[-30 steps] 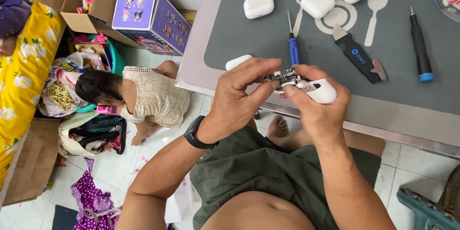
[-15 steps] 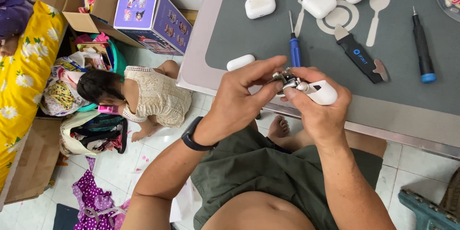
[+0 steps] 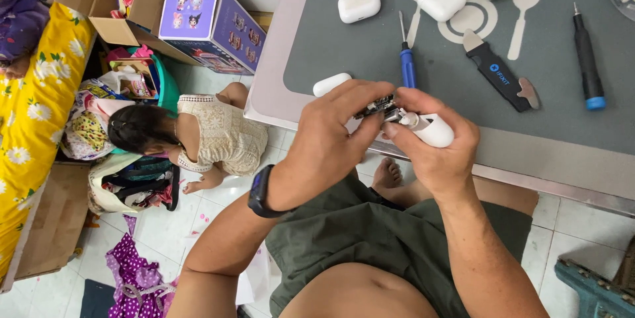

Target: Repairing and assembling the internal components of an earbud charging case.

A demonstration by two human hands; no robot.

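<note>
Both hands meet just over the near edge of the worktop [image 3: 595, 179]. The right hand [image 3: 436, 152] has its grip closed around a white earbud-case shell [image 3: 433, 129], thumb and fingertips pinching its inner end. The shell's long axis runs nearly level across the view, tilted slightly down to the right; its rounded end points right and its open end points left toward the other hand. The left hand [image 3: 331, 142], with a dark smartwatch [image 3: 259, 192] at the wrist, has its grip pinched shut on a small dark circuit board [image 3: 376, 105], held between thumb and forefinger. The board lies along almost the same line as the shell, rising a little to the right, and its right end meets the shell's open end; whether it sits partly inside the shell cannot be told.

Just beside the left knuckles a white oval lid piece [image 3: 331, 84] lies on the grey mat [image 3: 370, 46]. A blue-handled screwdriver [image 3: 406, 60] lies just behind the hands, tip pointing away from the person. Farther back are three closed white earbud cases [image 3: 359, 3], a black prying tool [image 3: 496, 74] and a black screwdriver with a blue cap [image 3: 587, 66]. On the floor to the left a child [image 3: 185, 136] sits near a purple box [image 3: 211, 27].
</note>
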